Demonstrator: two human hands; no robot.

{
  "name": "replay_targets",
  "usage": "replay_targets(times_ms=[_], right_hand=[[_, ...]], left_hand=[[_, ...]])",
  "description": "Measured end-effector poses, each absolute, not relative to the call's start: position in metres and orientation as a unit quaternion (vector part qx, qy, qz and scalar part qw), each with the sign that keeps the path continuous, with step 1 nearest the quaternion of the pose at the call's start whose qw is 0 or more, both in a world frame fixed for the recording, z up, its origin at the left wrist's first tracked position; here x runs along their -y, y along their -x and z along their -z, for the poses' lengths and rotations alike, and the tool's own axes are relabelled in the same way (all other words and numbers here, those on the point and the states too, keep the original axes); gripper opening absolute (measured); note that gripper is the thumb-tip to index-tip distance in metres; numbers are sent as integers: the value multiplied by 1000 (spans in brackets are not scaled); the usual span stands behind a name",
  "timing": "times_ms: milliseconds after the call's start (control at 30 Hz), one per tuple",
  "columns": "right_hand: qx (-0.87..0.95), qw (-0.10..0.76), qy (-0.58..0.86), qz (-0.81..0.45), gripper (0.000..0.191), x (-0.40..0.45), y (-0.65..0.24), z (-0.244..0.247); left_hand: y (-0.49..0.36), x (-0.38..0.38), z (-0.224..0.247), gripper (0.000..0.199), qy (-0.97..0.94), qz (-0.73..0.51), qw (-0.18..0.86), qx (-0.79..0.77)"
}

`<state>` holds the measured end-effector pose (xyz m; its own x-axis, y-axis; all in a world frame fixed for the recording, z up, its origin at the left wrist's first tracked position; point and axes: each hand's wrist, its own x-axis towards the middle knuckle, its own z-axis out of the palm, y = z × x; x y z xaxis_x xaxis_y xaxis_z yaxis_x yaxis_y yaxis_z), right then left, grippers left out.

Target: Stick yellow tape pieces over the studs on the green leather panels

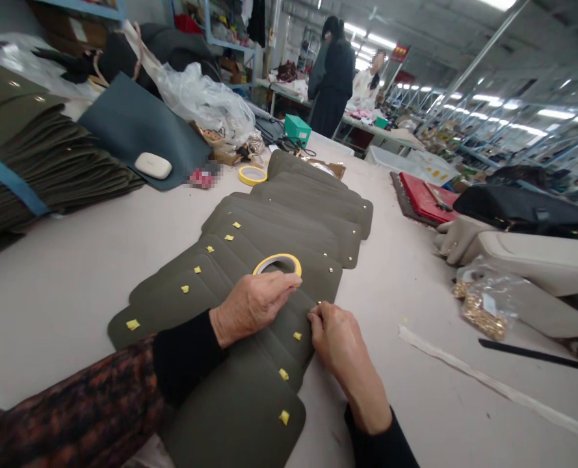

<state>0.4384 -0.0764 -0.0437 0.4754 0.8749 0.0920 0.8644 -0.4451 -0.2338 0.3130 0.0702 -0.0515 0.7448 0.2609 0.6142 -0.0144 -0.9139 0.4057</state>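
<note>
Olive-green flat panels (223, 396), leather-like with rounded corners, lie overlapped in a long row down the table. Small yellow tape pieces (283, 417) sit near the ends of the closer panels. Bare metal studs (331, 270) show along the right ends of the farther ones. My left hand (252, 305) is closed round a roll of yellow tape (297, 262), held over the middle of the row. At the right edge of a panel, my right hand (340, 338) has its fingertips pinched together beside a stud. Whatever those fingertips hold is hidden.
A strapped stack of olive panels (39, 149) stands at the left. Behind the row lies a second yellow tape roll (252, 175). To the right are a bag of gold-coloured hardware (484, 312), beige pieces (537, 260) and a pale strip (493, 383). Two people (332, 78) are farther back.
</note>
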Motion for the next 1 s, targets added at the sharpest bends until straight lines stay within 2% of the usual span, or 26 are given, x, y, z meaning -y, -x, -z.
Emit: replay_targets(times_ms=[333,433,500,600,700,833,1000], right_hand=[[536,202,819,-9,17,82,-445,61],[521,253,814,-40,15,83,-446,57],[504,298,809,-54,17,85,-446,51],[487,396,777,-46,18,87,-443,35],[527,455,718,-26,20,86,-436,15],[599,407,690,-3,23,78,-431,1],[624,362,692,-14,16,73,-435,3]], left_hand=[[-312,-66,48,21,-920,-330,195,-88],[-313,-63,48,23,-918,-337,199,-67],[-312,-61,48,31,-921,-328,203,-52],[-308,-59,46,44,-924,-309,218,-49],[-305,-59,44,46,-925,-287,243,-56],[-303,-61,43,44,-922,-285,257,-54],[-304,-62,45,39,-923,-291,248,-52]])
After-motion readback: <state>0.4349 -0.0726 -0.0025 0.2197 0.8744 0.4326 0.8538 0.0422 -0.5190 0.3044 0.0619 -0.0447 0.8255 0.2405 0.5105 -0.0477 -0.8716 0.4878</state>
